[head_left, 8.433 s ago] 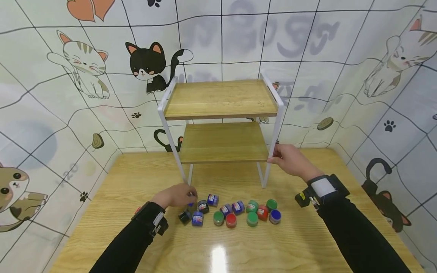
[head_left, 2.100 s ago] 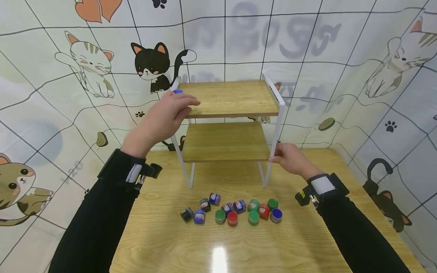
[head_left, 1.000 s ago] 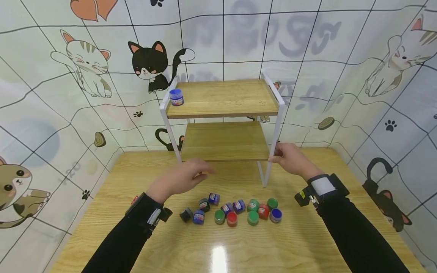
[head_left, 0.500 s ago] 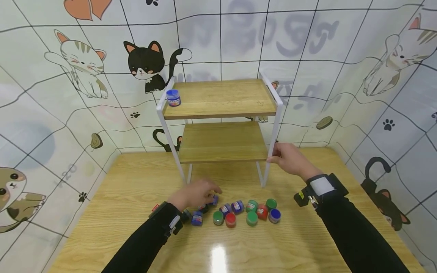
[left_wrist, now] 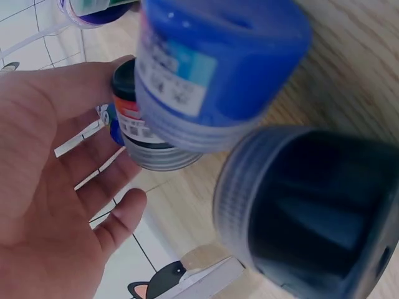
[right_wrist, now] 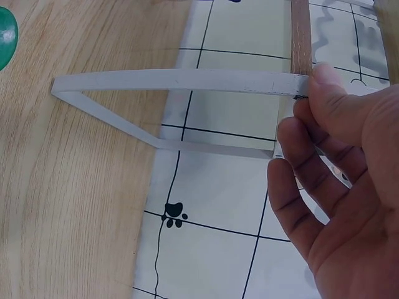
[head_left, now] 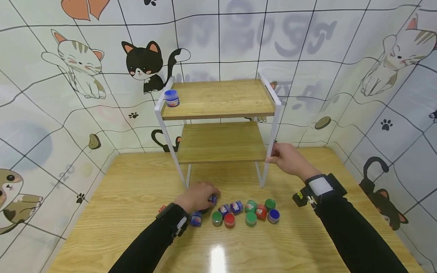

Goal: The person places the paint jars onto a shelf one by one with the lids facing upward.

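Note:
My left hand [head_left: 198, 196] reaches down to the table, its fingertips around a small blue paint jar [head_left: 213, 199] that it partly hides. In the left wrist view, a black-lidded jar [left_wrist: 131, 118] is beside the palm, with a blue jar [left_wrist: 199, 68] and a dark jar [left_wrist: 318, 205] close to the camera. At the right side of a two-tier shelf [head_left: 222, 142], my right hand [head_left: 288, 161] pinches the white leg [right_wrist: 187, 81] between thumb and fingers at the lower board. Another blue paint jar [head_left: 172, 98] stands upright on the top board's left end.
Several more paint jars lie or stand in a loose row before the shelf, among them a green one [head_left: 250, 218], a red one [head_left: 229, 220] and a blue-lidded one [head_left: 273, 215]. The wooden table [head_left: 239, 250] meets a cat-print cloth wall [head_left: 218, 45] behind.
My left hand set a blue paint jar on the top board's left end, let go, then came back down to another blue jar on the table. My right hand kept its hold on the shelf leg.

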The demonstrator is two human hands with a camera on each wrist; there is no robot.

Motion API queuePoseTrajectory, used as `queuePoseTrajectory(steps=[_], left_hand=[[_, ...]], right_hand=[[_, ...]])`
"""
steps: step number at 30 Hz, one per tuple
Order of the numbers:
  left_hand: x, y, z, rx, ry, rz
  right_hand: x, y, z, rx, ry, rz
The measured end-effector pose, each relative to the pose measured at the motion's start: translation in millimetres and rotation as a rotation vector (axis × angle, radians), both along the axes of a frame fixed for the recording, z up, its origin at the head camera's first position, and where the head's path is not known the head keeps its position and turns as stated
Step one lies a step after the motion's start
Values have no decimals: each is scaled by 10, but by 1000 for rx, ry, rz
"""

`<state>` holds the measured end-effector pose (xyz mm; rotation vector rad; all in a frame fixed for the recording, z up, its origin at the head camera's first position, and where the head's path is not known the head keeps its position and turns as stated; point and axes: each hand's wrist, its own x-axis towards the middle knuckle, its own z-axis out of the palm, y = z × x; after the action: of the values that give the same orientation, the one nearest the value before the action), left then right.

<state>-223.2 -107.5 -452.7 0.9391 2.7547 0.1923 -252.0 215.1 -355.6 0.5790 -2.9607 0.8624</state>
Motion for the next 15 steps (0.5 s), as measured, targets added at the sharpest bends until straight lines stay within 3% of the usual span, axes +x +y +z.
queuePoseTrajectory(steps=[6,15], left_hand=[[12,16,-10,13,23,16],[13,10,-45,77,-3,38]], right_hand=[[0,-4,-1,-7,-3,1],[2,-11,0,-3,1,-2]])
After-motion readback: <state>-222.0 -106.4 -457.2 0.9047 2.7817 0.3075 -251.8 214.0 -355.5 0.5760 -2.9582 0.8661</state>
